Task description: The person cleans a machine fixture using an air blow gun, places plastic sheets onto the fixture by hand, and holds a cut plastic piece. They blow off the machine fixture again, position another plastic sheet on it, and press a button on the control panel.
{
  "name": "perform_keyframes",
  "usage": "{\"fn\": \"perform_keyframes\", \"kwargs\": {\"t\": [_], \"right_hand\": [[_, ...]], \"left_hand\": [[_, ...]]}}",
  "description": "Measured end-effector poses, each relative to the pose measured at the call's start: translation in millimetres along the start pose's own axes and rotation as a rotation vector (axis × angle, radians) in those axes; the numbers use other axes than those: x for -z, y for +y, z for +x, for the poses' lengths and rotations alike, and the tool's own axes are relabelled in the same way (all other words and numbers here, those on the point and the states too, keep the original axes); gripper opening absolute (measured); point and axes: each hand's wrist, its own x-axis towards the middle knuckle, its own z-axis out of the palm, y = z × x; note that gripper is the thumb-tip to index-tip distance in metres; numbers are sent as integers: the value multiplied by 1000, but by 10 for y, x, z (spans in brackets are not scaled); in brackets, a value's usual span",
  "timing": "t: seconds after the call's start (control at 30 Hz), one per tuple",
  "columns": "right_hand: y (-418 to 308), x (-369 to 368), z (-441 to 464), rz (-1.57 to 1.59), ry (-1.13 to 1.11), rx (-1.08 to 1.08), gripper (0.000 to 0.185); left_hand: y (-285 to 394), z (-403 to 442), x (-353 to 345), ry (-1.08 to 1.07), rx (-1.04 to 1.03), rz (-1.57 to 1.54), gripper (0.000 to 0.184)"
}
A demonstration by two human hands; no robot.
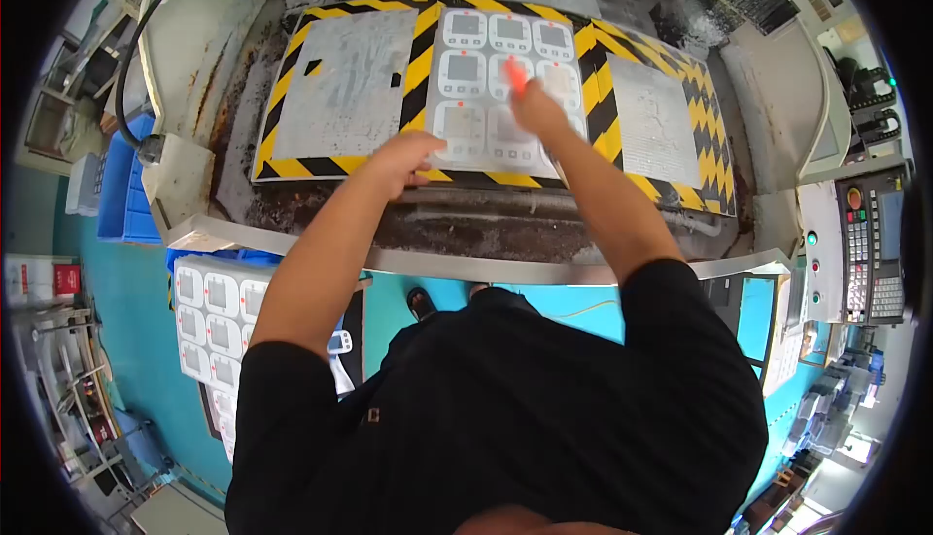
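Note:
A pale sheet of white panels (463,69) with grey windows and small red dots lies on the machine bed, framed by yellow-and-black striped tape (416,78). My left hand (403,161) is at the sheet's lower left corner, its fingers bent at the edge; whether it grips the sheet cannot be made out. Over the right part of the sheet, my right hand (536,109) is closed on a blurred red-orange object (515,73), whose tip points away from me.
More white panels (222,294) are stacked at the lower left, beside a blue bin (126,190). The machine's metal front edge (466,265) runs between my body and the bed. A control panel (870,243) stands at the right. A hose (131,69) hangs at the left.

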Motion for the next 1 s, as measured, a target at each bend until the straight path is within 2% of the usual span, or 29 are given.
{"fn": "perform_keyframes", "kwargs": {"t": [0.03, 0.1, 0.23, 0.3, 0.33, 0.4, 0.47, 0.53, 0.63, 0.73, 0.77, 0.87, 0.9, 0.93, 0.97, 1.0], "right_hand": [[-193, 346, 7, 118, -110, -172, 43], [-366, 432, -49, -87, -175, 157, 40], [382, 724, 302, -53, -39, -180, 40], [757, 1069, 45, -90, -98, -203, 41], [910, 1119, -181, -169, -57, -151, 36], [872, 1380, -888, -236, -130, -40, 34], [895, 1470, -1591, -304, -43, 280, 31], [860, 1588, -2058, -308, -80, 383, 31], [1008, 1747, -2148, -323, -256, 171, 37], [1170, 1941, -1605, -210, -249, -129, 40], [1210, 1956, -1415, -114, -196, -140, 40], [1335, 1809, -828, -116, -51, -108, 42], [1377, 1710, -632, -139, -23, -79, 42], [1329, 1694, -521, -94, -52, -42, 43], [1239, 1656, -404, -43, -94, 17, 45], [1203, 1583, -273, 37, -132, 56, 48]], "left_hand": [[-74, 268, 26, 54, 80, 25, 45], [23, 490, 48, 167, 140, 76, 44], [-66, 633, 7, 262, 150, 183, 43], [-45, 611, -18, 269, 151, 220, 41], [-56, 618, -52, 317, 120, 252, 37], [4, 620, -99, 284, 139, 263, 35], [22, 588, -114, 274, 131, 237, 29], [-24, 663, -44, 268, 149, 167, 26], [-79, 729, 18, 296, 158, 109, 22], [-161, 814, 88, 293, 134, 101, 21], [-111, 728, 8, 311, 113, 102, 20], [-114, 768, -57, 278, 26, 276, 15], [-36, 687, -141, 230, -90, 348, 11], [-242, 1020, -44, 140, -182, 198, 20], [-35, 645, -229, 44, -251, 38, 29], [-338, 1112, 9, 16, -264, 0, 32]]}}
